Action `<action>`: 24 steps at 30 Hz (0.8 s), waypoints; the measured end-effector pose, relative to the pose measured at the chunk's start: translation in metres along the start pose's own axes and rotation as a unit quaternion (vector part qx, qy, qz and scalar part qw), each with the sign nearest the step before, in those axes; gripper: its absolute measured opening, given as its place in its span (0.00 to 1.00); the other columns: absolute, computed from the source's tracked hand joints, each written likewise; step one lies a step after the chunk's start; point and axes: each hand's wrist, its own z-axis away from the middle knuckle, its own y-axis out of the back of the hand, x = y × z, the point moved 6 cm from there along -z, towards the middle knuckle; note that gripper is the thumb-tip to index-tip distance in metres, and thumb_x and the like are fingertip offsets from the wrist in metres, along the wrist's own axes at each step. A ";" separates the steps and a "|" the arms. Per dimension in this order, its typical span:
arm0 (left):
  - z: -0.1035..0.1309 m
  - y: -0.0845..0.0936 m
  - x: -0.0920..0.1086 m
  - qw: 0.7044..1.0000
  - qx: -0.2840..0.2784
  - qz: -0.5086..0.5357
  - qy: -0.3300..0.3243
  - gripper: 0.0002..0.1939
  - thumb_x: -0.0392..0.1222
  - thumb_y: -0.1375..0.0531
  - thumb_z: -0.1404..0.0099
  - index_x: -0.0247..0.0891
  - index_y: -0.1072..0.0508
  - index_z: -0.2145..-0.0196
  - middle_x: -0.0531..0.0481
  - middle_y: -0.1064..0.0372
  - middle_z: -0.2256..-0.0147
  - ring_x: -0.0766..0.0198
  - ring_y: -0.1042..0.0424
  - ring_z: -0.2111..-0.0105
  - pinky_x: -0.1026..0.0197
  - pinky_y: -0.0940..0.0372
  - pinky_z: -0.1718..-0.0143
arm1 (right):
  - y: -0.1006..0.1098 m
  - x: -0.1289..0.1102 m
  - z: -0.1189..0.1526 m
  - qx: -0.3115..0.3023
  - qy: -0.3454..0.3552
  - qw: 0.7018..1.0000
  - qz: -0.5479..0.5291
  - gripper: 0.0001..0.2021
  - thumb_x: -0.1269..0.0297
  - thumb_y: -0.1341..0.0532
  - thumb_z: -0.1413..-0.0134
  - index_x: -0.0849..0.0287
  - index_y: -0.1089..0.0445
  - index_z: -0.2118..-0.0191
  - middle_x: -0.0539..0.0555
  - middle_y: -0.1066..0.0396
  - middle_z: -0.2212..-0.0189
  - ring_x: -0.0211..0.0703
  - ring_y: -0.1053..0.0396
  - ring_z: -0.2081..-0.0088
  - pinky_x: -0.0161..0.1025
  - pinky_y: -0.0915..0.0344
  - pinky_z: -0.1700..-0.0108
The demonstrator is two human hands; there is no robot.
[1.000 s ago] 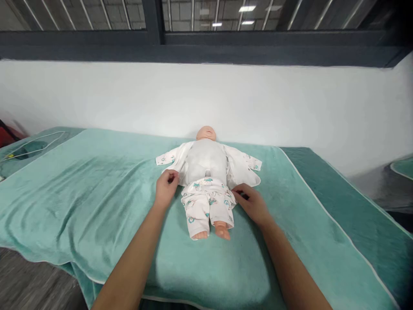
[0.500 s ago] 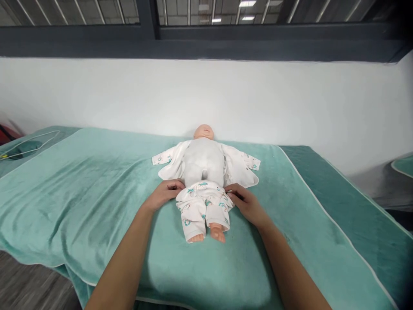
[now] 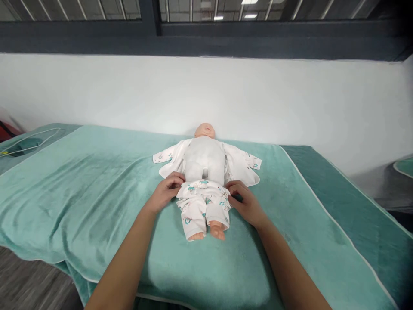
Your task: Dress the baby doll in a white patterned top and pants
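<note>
A baby doll (image 3: 204, 157) lies on its back, head toward the wall and feet toward me. White patterned pants (image 3: 201, 202) cover its legs up to the hips, with the toes showing below the cuffs. Its white jacket (image 3: 240, 165) is spread wide beneath the torso, both sleeves stretched outward. At the left side of the waistband, my left hand (image 3: 168, 189) has its fingers curled on the pants. My right hand (image 3: 243, 199) pinches the waistband on the opposite side. The fingertips of both hands are partly hidden by the cloth and knuckles.
A green blanket (image 3: 97, 189) covers the bed under the doll, creased on the left. Behind it stands a white wall (image 3: 206, 94) below a dark window frame (image 3: 206, 41). A pale cord (image 3: 41, 144) lies at the far left.
My left hand has shifted slightly up along the waistband, its knuckles raised more. My right hand has barely moved. The whole view has tilted a little; the doll stays in place.
</note>
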 end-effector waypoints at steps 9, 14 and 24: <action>-0.021 -0.002 -0.018 0.987 0.157 0.001 -0.013 0.08 0.45 0.39 0.37 0.39 0.32 0.65 0.45 0.25 0.56 0.60 0.27 0.58 0.58 0.34 0.56 | -0.005 0.002 -0.020 0.135 -0.034 0.990 -0.008 0.08 0.58 0.42 0.38 0.53 0.39 0.65 0.57 0.24 0.52 0.48 0.28 0.53 0.47 0.33 0.51; -0.054 0.011 -0.025 0.983 0.180 0.001 0.018 0.09 0.46 0.39 0.38 0.41 0.35 0.64 0.59 0.39 0.77 0.68 0.39 0.77 0.66 0.45 0.76 | 0.006 0.018 -0.061 0.143 -0.124 0.982 0.000 0.10 0.54 0.40 0.42 0.53 0.39 0.68 0.45 0.36 0.79 0.41 0.35 0.74 0.38 0.39 0.70; -0.071 0.006 -0.030 0.987 0.142 -0.043 0.061 0.13 0.53 0.42 0.33 0.40 0.35 0.65 0.55 0.37 0.71 0.67 0.39 0.73 0.65 0.44 0.72 | -0.008 0.055 -0.077 0.092 -0.218 0.964 -0.118 0.20 0.40 0.39 0.46 0.53 0.38 0.68 0.46 0.39 0.79 0.39 0.42 0.76 0.36 0.44 0.75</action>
